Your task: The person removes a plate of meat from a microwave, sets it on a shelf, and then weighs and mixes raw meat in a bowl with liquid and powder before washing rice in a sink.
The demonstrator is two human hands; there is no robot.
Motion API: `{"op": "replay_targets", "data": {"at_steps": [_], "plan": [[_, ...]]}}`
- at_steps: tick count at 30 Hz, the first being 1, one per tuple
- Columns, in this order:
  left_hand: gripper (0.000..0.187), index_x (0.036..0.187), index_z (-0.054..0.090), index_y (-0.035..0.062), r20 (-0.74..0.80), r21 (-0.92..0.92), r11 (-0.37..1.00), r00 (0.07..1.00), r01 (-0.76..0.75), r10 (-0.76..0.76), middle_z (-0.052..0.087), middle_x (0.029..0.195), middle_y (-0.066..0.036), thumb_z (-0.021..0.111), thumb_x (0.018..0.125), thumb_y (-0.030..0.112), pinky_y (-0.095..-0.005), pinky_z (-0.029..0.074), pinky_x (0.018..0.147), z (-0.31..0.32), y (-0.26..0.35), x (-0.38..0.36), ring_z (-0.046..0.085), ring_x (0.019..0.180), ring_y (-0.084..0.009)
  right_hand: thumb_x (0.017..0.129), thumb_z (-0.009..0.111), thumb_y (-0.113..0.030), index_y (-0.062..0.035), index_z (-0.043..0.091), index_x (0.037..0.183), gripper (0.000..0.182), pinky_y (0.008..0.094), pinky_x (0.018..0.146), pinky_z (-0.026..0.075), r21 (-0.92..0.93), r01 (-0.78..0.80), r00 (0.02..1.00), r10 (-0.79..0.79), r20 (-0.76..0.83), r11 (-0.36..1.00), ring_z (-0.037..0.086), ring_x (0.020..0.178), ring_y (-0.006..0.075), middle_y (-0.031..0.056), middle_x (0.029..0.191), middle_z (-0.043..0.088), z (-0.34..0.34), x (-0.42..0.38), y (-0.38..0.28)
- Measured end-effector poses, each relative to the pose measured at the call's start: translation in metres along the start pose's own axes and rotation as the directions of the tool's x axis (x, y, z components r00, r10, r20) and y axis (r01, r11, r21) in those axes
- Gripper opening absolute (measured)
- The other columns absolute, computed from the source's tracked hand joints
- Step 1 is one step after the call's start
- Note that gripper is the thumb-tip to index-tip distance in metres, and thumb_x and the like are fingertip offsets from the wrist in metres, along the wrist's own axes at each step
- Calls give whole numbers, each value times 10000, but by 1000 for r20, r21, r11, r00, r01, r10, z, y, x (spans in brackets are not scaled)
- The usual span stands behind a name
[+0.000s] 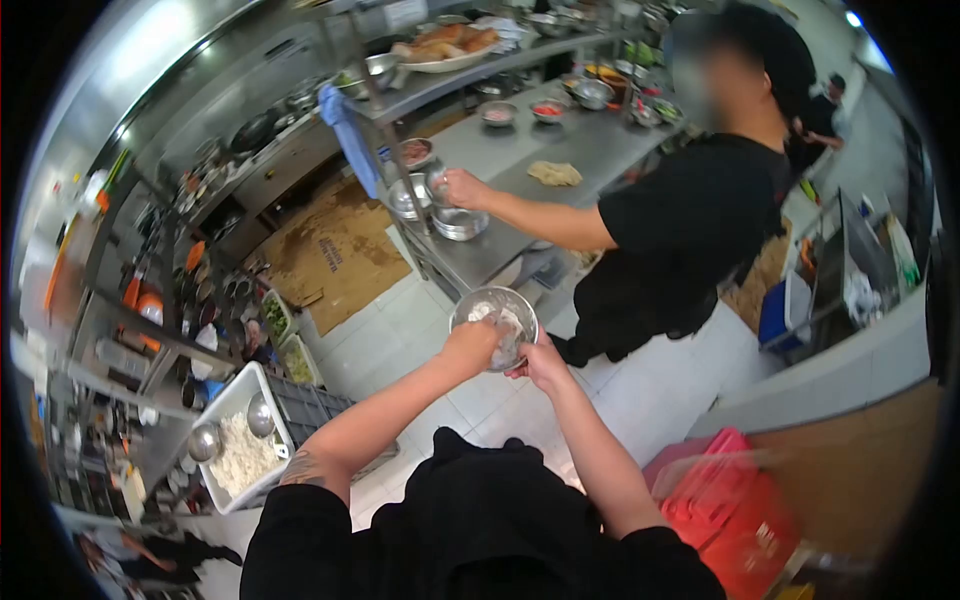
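Observation:
A round metal bowl is held out in front of me, over the tiled floor. My right hand is closed on its near right side, thumb by the rim and fingers underneath. Inside lies a white, floury-looking mass coating part of the wall. My left hand reaches over the left rim into the bowl, its fingers curled down in the white mass. The fingertips are hidden there, so I cannot tell what they grip.
A co-worker stands close ahead on the right, one hand at stacked metal bowls on a steel counter. Dough lies there. At left is a white tub of rice-like food; at lower right, a red plastic bag.

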State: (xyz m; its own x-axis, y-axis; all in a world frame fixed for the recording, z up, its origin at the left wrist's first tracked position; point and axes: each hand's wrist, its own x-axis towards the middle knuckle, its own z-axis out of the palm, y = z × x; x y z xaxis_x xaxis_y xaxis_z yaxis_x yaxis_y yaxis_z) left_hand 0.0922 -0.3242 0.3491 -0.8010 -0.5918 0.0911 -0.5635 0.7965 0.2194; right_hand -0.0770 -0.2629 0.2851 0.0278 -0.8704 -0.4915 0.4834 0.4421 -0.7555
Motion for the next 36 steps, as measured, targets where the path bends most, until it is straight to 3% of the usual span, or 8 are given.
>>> {"op": "replay_targets", "data": {"at_steps": [8, 13, 14, 17, 21, 26, 33, 36], "plan": [[267, 978, 725, 127, 90, -314, 911, 947, -268, 310, 727, 903, -138, 665, 743, 16, -456, 547, 817, 51, 35, 38, 681, 918, -359, 789, 449, 80, -265, 246, 1545, 856, 333, 436, 565, 108, 125, 973, -101, -209, 986, 671, 559, 264, 199, 1087, 632, -39, -82, 32], [342, 967, 716, 101, -40, -616, 650, 841, -445, 539, 675, 1202, -134, 640, 681, -70, -450, 415, 1046, 96, 126, 37, 625, 1100, -388, 797, 471, 42, -255, 242, 1543, 835, 321, 446, 561, 177, 201, 873, -94, -479, 963, 679, 579, 255, 183, 971, 653, -78, -175, 75], [347, 983, 711, 71, -93, -635, 593, 811, -495, 577, 605, 1337, -131, 596, 706, -104, -434, 483, 959, 101, 145, 35, 649, 1065, -392, 798, 471, 48, -254, 245, 1541, 833, 328, 445, 562, 169, 215, 852, -100, -514, 962, 682, 589, 267, 184, 1009, 649, -88, -196, 79], [354, 996, 706, 52, -12, -864, 425, 854, -270, 519, 648, 1276, -133, 558, 731, -132, -368, 533, 863, 118, 209, 27, 675, 1046, -335, 798, 463, 55, -227, 250, 1542, 824, 329, 434, 554, 213, 308, 769, -110, -630, 927, 678, 584, 294, 201, 1091, 625, -124, -242, 98], [365, 984, 695, 21, 158, -880, 455, 820, -136, 550, 709, 1166, -153, 502, 748, -178, -319, 534, 883, 134, 297, 35, 677, 1089, -252, 806, 457, 55, -213, 291, 1525, 785, 308, 419, 545, 224, 361, 692, -100, -715, 905, 674, 578, 252, 183, 1097, 638, -168, -301, 95], [319, 927, 675, -3, 44, -912, 368, 849, -181, 526, 727, 1131, -151, 477, 759, -187, -308, 516, 892, 179, 396, 58, 683, 1056, -209, 793, 457, 55, -188, 300, 1508, 771, 308, 405, 519, 171, 447, 607, -157, -779, 878, 662, 547, 254, 184, 1018, 647, -240, -368, 90], [297, 873, 682, 24, -68, -965, 189, 870, -182, 488, 741, 1070, -146, 508, 718, -161, -362, 534, 842, 175, 532, 108, 702, 967, -313, 797, 436, 61, -180, 277, 1498, 758, 296, 398, 507, 140, 559, 527, -220, -821, 817, 680, 575, 268, 204, 1060, 638, -327, -427, 66], [386, 1111, 689, 136, -55, -712, 542, 806, -446, 590, 623, 1302, -133, 672, 751, -3, -446, 480, 963, 167, 546, 124, 578, 1185, -325, 807, 436, 54, -179, 288, 1489, 736, 280, 397, 500, 147, 568, 533, -225, -816, 810, 682, 578, 253, 177, 1026, 660, -353, -446, 60]]}}
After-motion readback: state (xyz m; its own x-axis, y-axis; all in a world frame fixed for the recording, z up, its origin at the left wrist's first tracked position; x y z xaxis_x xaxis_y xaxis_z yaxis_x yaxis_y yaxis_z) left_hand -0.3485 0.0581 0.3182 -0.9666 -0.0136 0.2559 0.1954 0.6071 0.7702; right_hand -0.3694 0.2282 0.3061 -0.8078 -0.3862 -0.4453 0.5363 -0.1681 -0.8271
